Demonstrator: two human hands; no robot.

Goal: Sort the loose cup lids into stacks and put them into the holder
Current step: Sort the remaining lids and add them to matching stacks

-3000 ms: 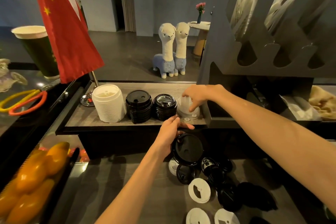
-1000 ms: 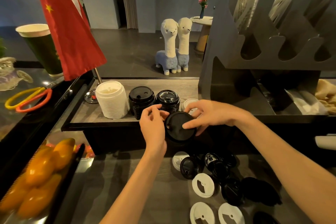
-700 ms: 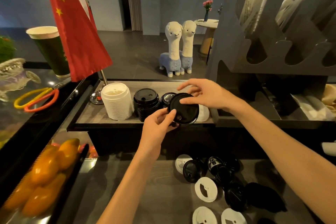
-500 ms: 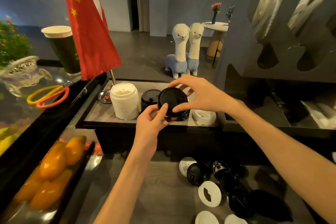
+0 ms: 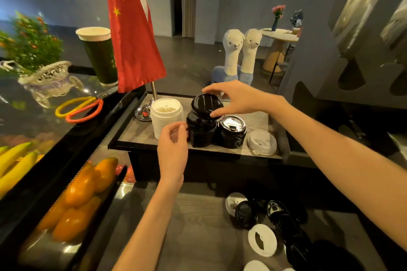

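The right hand [image 5: 239, 98] pinched a black lid [image 5: 206, 105] between thumb and fingers, holding it tilted on top of the tall black stack [image 5: 201, 131] in the holder [image 5: 141, 136]. The left hand [image 5: 172, 149] hovered at the holder's front edge with fingers loosely curled and nothing in them, just beside the black stack and in front of the white stack [image 5: 166, 116]. In the holder, the white stack stood nearest the left edge, then the tall black stack, then a shorter black stack [image 5: 232, 132] touching it, and a single white lid [image 5: 262, 145] lay near the right edge. On the lower surface [image 5: 198, 226], loose black lids [image 5: 245, 214] and white lids [image 5: 262, 240] lay scattered toward the right front corner. A red flag [image 5: 132, 33] stood at the holder's back left corner.
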